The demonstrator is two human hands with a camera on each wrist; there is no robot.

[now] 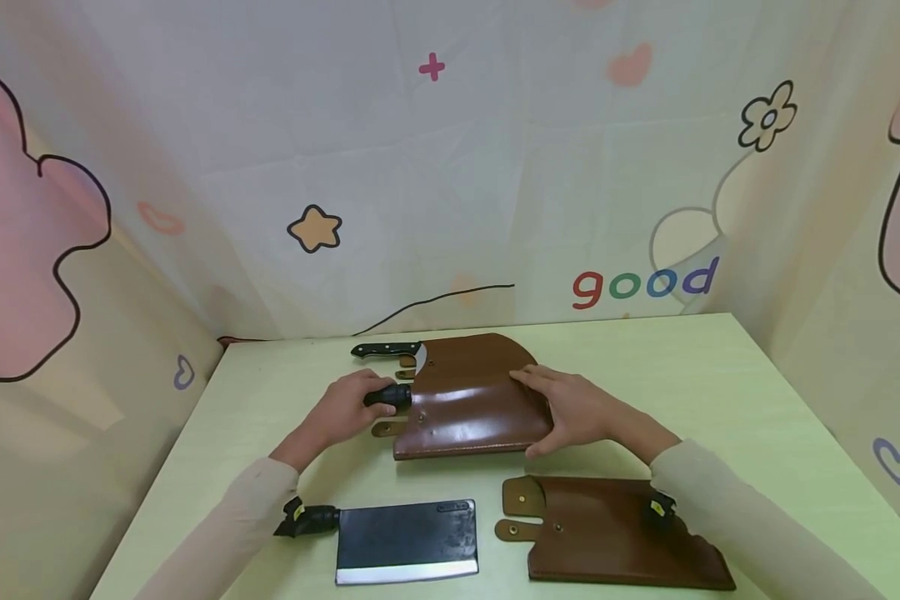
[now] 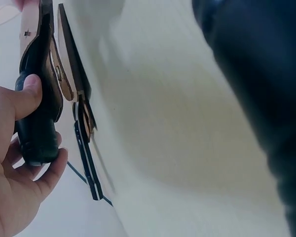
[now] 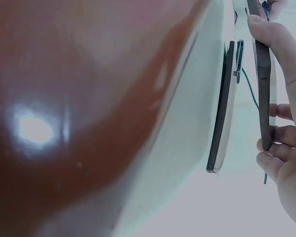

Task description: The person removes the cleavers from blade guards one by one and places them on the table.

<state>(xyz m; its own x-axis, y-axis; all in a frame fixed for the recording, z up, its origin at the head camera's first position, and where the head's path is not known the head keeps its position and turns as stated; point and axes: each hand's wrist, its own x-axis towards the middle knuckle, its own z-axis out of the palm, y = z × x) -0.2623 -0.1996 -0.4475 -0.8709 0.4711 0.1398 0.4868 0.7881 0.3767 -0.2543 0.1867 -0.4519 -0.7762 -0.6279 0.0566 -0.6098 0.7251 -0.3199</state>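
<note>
My left hand [image 1: 347, 406] grips the black handle [image 2: 38, 133] of a knife whose blade is hidden inside a brown leather sheath [image 1: 468, 421]. At the sheath's right end, my right hand [image 1: 579, 408] holds its edge, thumb on one side and fingers on the other, as the right wrist view shows. A strap with a snap [image 1: 388, 428] sticks out unfastened below the handle. Just behind lies a second brown sheath [image 1: 480, 350] with a riveted black-handled knife [image 1: 387, 350] in it; a sliver of blade shows at its mouth.
Nearer me on the pale green table [image 1: 727, 400] lies a bare cleaver [image 1: 405, 533], handle to the left. To its right is another brown sheath [image 1: 600, 529], flap and strap leftward, partly beneath my right forearm. A patterned cloth [image 1: 450, 167] hangs behind the table.
</note>
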